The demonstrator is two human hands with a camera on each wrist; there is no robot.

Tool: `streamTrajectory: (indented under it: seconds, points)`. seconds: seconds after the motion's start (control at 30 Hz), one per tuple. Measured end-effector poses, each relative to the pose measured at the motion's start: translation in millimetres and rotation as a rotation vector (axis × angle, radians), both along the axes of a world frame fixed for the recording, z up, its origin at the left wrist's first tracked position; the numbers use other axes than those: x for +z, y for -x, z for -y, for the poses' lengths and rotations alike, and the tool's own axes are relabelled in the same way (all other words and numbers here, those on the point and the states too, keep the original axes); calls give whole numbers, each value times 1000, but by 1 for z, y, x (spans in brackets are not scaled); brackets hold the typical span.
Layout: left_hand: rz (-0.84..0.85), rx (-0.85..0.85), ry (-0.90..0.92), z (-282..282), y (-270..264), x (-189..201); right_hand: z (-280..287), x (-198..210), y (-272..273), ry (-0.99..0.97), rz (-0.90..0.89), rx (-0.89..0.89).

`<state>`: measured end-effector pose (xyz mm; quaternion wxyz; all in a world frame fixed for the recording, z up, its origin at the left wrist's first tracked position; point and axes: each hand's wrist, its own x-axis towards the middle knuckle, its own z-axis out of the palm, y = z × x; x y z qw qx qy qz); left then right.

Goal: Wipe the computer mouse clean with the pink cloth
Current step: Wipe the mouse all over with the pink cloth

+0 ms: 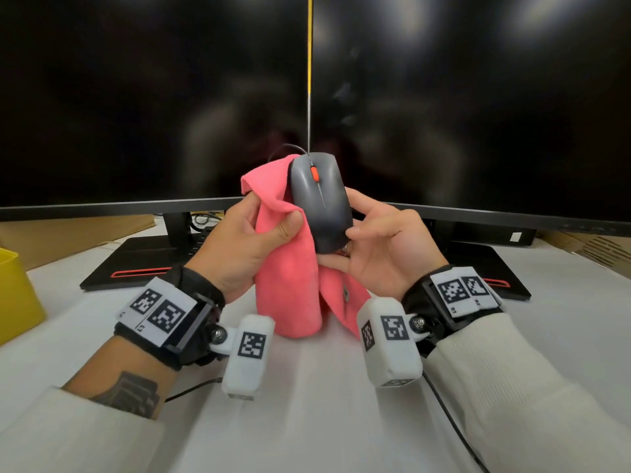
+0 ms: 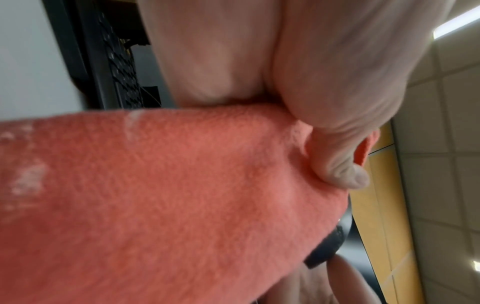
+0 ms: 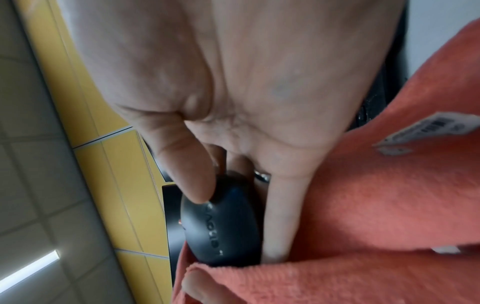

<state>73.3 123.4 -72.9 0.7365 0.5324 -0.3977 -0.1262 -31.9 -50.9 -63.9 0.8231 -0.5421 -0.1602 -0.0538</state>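
Note:
A dark grey wired mouse (image 1: 321,199) with an orange wheel is held upright above the desk in the head view. My right hand (image 1: 372,240) grips its lower right side, thumb on the top shell and fingers behind it. My left hand (image 1: 252,230) holds the pink cloth (image 1: 290,285), thumb pressing it against the mouse's left side. The cloth hangs down to the table. In the right wrist view my thumb sits on the mouse (image 3: 223,224) with the cloth (image 3: 376,205) alongside. The left wrist view is mostly filled by the cloth (image 2: 168,195) under my thumb.
Two dark monitors (image 1: 153,97) stand close behind, their bases (image 1: 136,264) on the white table (image 1: 307,404). A yellow bin (image 1: 17,295) sits at the left edge. The mouse cable (image 1: 286,148) loops behind the cloth. Black cables (image 1: 450,421) trail over the near table.

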Motion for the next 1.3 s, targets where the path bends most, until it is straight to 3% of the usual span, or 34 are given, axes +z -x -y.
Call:
streamTrajectory:
  seconds: [0.3,0.53,0.63,0.73,0.8,1.0,1.3]
  points:
    - [293,199,-216,-1,-1,-6,-14,-4,-5,25,-6,-21]
    - [302,302,-178,3,7,-4,-8,1,-3,181,-96,-121]
    - [299,328,-172,2,5,-6,-6,5,2,400,-137,-374]
    - [321,354,-211,2,3,-5,-1,6,-2,440,-163,-727]
    - [313,343,-211,2,2,-5,4,4,-7,480,-145,-866]
    - [273,284,-172,2,2,-7,-1,-3,-6,508,-210,-575]
    - [299,305,-196,1,2,-5,5,-6,-6,520,-55,-626]
